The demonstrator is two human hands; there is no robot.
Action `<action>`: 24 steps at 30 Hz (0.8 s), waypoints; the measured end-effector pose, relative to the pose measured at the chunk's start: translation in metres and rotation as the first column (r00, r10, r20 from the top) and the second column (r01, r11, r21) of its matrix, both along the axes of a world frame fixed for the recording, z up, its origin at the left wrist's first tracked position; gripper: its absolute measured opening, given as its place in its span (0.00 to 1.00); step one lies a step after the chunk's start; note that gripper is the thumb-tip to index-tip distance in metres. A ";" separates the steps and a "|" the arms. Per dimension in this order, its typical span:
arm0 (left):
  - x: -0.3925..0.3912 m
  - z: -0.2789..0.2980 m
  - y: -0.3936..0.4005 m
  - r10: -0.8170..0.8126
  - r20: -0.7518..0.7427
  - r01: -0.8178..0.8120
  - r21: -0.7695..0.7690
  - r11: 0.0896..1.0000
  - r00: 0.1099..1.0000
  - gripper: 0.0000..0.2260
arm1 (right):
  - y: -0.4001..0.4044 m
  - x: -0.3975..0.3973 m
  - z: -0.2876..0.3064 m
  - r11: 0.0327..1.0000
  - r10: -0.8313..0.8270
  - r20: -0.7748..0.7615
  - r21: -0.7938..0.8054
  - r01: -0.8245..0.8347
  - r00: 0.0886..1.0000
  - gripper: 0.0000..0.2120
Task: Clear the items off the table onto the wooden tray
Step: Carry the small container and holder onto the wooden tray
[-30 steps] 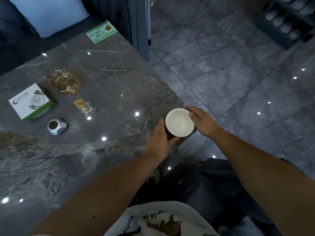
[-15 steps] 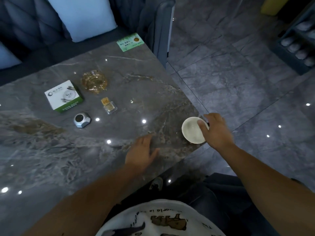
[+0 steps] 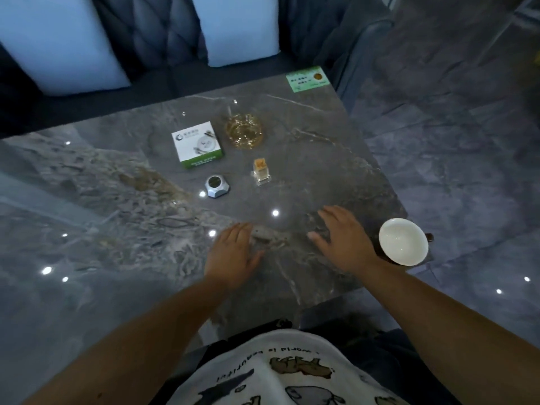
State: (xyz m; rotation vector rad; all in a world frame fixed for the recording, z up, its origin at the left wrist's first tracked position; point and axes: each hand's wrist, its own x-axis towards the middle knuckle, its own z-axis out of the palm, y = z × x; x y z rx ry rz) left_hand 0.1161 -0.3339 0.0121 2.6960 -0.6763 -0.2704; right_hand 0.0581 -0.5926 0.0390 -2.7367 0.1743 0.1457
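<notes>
Wooden tray hidden, perhaps dark sliver under white bowl at table's right edge. My right hand has let go of bowl since half-second ago; now flat, fingers spread, empty. Left hand likewise flat and empty near front edge. Amber ashtray, box mid-table.

**Legible text in view**

On your shirt, upside down from your viewpoint, you can read "world is beautiful", partly folded. The white and green box on the bench carries a round logo and print too blurred to read. The green card at the far corner bears unreadable lines.
</notes>
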 end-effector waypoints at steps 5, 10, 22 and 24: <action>0.011 0.000 0.035 0.038 -0.020 -0.037 0.010 0.999 0.999 0.29 | 0.038 0.017 -0.001 0.999 0.043 -0.007 -0.016 -0.043 0.999 0.28; 0.025 0.001 0.068 0.077 -0.037 -0.078 -0.004 0.997 0.996 0.31 | 0.072 0.032 -0.005 0.999 0.024 -0.057 -0.040 -0.027 0.998 0.30; 0.086 -0.003 0.120 0.033 -0.051 -0.037 -0.079 0.996 0.998 0.31 | 0.134 0.080 -0.023 0.990 -0.138 -0.072 -0.024 0.136 0.988 0.34; 0.096 -0.007 0.120 0.039 -0.066 -0.045 -0.087 0.995 0.997 0.31 | 0.138 0.089 -0.028 0.985 -0.170 -0.080 -0.008 0.169 0.982 0.34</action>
